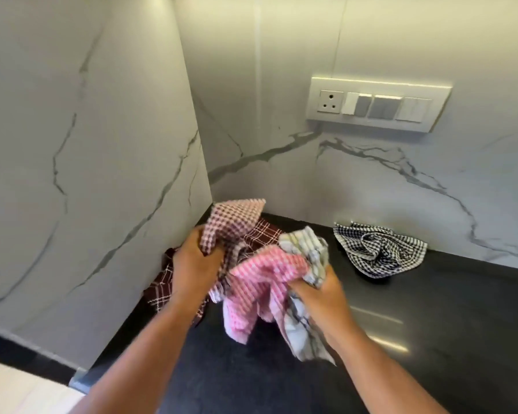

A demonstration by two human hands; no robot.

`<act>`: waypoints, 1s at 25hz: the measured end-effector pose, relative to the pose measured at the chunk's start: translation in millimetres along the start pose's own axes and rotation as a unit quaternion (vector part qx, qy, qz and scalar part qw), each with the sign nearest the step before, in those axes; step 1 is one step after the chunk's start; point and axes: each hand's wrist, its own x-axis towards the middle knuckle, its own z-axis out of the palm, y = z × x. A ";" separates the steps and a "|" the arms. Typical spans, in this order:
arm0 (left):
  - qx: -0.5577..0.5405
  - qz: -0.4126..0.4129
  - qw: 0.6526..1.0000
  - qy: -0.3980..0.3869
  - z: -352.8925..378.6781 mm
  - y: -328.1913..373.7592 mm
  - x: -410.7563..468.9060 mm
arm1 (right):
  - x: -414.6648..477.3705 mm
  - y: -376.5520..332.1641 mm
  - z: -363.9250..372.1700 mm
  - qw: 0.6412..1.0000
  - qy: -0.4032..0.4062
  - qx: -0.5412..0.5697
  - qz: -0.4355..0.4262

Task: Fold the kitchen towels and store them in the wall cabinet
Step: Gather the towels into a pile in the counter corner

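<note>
— Grip, left hand (196,264): state?
— Clenched on a raised corner of the pink checked towel (237,222). Right hand (320,297): clenched on a bunch of brighter pink cloth and the grey-white checked towel (307,246) together. Whether both pink parts are one towel: cannot tell.
— Location of items?
— The bunch is held just above the desk (431,324), in the corner by the marble wall (281,159). Maroon plaid towel (262,234): underneath, lying on the desk. Black-and-white checked towel (377,249): crumpled on the desk, apart to the right.
— Step in hand?
— Judged to be sorting: singling one towel out of the heap. Nothing is folded yet.
— What does the next move call for?
— Probably letting go of the extra towel, spreading one flat on bare desk and matching its corners. Wall cabinet: not in view.
</note>
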 end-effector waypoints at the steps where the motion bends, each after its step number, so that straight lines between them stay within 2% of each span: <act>1: 0.004 0.006 1.000 0.000 -11.4 -3.8 19.1 | 16.3 -12.5 25.4 1.000 -0.013 0.007 -0.014; 3: 0.051 0.012 0.999 -0.015 -29.9 -19.8 49.2 | 44.7 -29.7 68.2 0.998 -0.063 -0.009 -0.024; 5: 0.116 0.014 0.993 -0.022 -40.6 -44.0 58.6 | 66.3 -28.6 84.3 0.990 -0.109 -0.082 -0.023; 6: 0.135 0.017 0.991 -0.022 -43.8 -58.8 57.0 | 76.5 -23.1 80.1 0.986 -0.108 -0.123 -0.029; 8: 0.150 0.028 0.988 -0.029 -45.2 -90.3 44.8 | 100.5 -7.1 53.0 0.973 -0.050 -0.220 -0.046; 10: 0.165 0.039 0.984 -0.045 -40.0 -116.4 25.0 | 122.9 12.3 6.1 0.939 0.036 -0.340 -0.027; 12: 0.171 0.065 0.981 -0.058 -32.4 -134.0 7.3 | 140.0 31.3 -48.7 0.877 0.112 -0.467 0.028; 14: 0.164 0.103 0.979 -0.062 -25.9 -143.5 -6.9 | 149.3 53.6 -96.3 0.826 0.105 -0.539 0.127; 16: 0.176 0.117 0.975 -0.073 -23.6 -148.5 -11.5 | 153.7 75.9 -120.4 0.807 0.033 -0.555 0.200; 18: 0.204 0.091 0.969 -0.102 -22.0 -152.2 -7.5 | 157.7 90.9 -121.9 0.815 0.011 -0.543 0.201; 19: 0.226 0.073 0.964 -0.122 -19.8 -155.1 -3.9 | 158.4 91.4 -115.1 0.839 0.033 -0.514 0.176; 21: 0.273 0.046 0.948 -0.156 -12.4 -161.9 3.2 | 160.6 85.5 -94.8 0.899 0.100 -0.416 0.092; 23: 0.307 0.035 0.935 -0.171 -3.4 -165.2 9.4 | 158.8 65.5 -65.1 0.933 0.147 -0.328 0.000; 25: 0.326 0.016 0.927 -0.185 7.4 -166.9 13.8 | 153.7 32.1 -25.4 0.957 0.137 -0.242 -0.084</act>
